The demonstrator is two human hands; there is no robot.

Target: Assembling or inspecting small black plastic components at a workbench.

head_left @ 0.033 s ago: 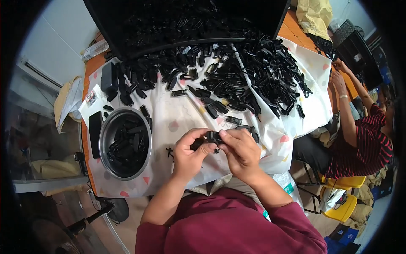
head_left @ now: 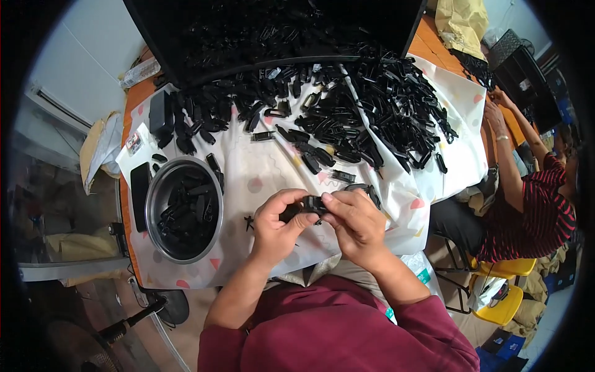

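Observation:
Both my hands are closed on one small black plastic part (head_left: 313, 203) above the front of the table. My left hand (head_left: 277, 224) pinches its left end between thumb and fingers. On the other end press the thumb and fingertips of my right hand (head_left: 358, 224). The fingers cover much of the part, so its exact kind cannot be made out. A steel bowl (head_left: 149, 214) holding similar black parts (head_left: 186, 208) stands to the left of my hands. Just beyond my hands, a few loose black parts (head_left: 343, 177) lie on the patterned tablecloth (head_left: 248, 167).
A large heap of black parts (head_left: 396, 111) spreads over the far right of the table, below a big black tray (head_left: 273, 31). A phone (head_left: 140, 197) lies left of the bowl, near a black box (head_left: 161, 115). Another person (head_left: 533, 204) works at the right.

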